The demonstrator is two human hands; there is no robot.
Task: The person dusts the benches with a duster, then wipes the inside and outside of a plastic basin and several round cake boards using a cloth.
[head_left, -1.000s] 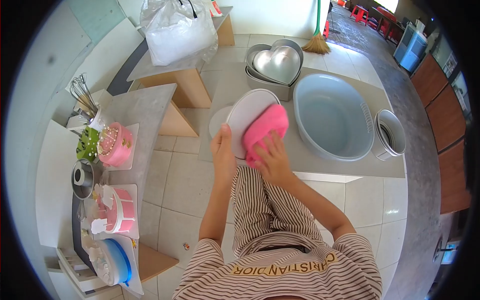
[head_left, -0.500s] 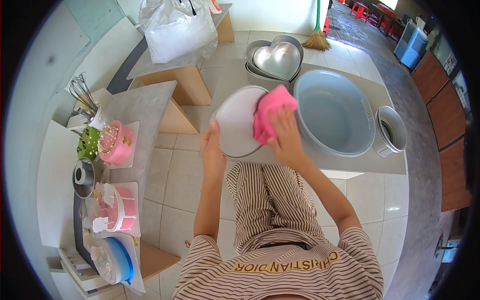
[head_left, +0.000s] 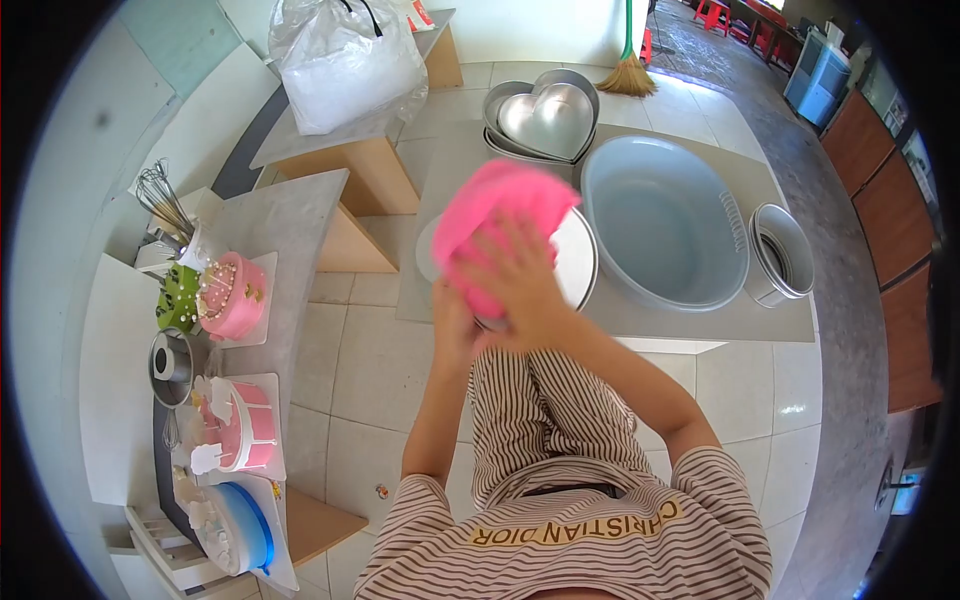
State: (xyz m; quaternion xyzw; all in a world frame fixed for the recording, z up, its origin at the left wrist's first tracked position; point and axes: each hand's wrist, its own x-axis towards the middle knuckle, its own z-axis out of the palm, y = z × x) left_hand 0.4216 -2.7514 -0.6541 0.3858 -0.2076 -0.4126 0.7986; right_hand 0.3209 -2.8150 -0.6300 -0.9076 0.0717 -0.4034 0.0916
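Observation:
My right hand lies over a bright pink cloth, pressing it against a round, pale disc with a thin dark rim. The cloth covers most of the disc; what shows is mainly its right side. Below the cloth, my left hand grips the disc's lower left edge, its fingers partly hidden. Motion blurs the cloth and the right fingers. A pale rounded edge peeks out left of the cloth; I cannot tell whether it belongs to another piece.
A large grey-blue basin stands right of my hands on the low table. Heart-shaped metal pans sit behind it, nested round tins to its right. Several decorated cakes line the left counter; a broom leans behind.
The pink cloth and my right hand have moved left across the disc, baring its right side. My left hand has shifted right and down, close to my right hand.

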